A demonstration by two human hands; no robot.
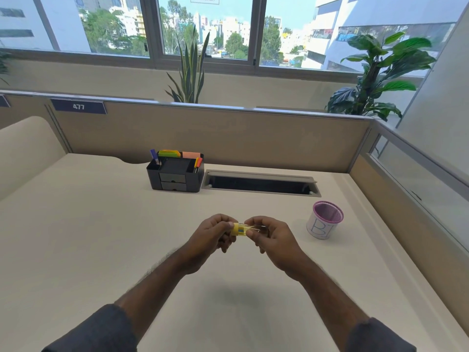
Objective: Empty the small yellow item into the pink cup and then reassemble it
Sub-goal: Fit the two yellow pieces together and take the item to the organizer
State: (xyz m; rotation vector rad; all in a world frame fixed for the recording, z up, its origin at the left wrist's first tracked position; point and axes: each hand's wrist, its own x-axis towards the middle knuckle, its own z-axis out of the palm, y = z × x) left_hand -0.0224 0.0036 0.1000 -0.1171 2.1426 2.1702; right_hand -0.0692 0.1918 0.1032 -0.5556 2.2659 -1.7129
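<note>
A small yellow item (239, 229) with a blue mark and a clear part on its right end is held above the middle of the desk. My left hand (212, 233) pinches its yellow end. My right hand (266, 236) grips the clear end (256, 227); the two parts are still close together. The pink mesh cup (325, 219), wrapped in white paper with blue writing, stands upright on the desk to the right of my hands, apart from them. What is inside the item is not visible.
A black desk organiser (176, 174) with pens and sticky notes stands at the back centre. Beside it lies a grey cable slot (261, 183). Partition walls (203, 133) close the desk at the back and right. Plants stand behind the partition.
</note>
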